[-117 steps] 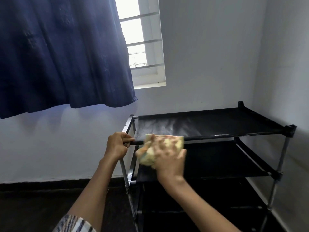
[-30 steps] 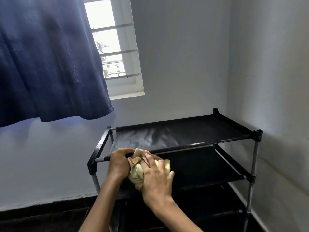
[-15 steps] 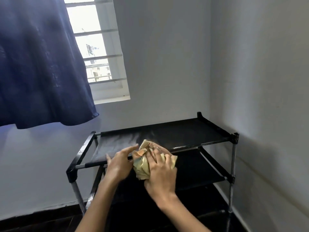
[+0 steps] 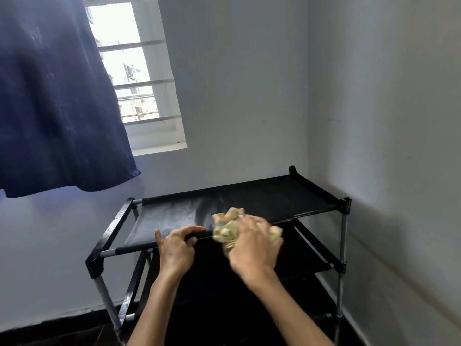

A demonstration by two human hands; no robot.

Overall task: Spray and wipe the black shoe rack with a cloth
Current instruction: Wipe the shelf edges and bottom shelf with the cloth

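Left hand (image 4: 176, 250) curled round front bar of black shoe rack (image 4: 269, 196); right hand (image 4: 254, 248) clutching bunched yellow cloth (image 4: 225, 227) against same bar

Black rack (image 4: 262, 196), pale yellow cloth (image 4: 228, 227), navy curtain (image 4: 55, 96)

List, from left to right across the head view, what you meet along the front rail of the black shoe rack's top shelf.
Black plastic corner joint → bare grey metal rail end → left hand gripping the rail → crumpled yellow cloth → right hand → right corner joint.
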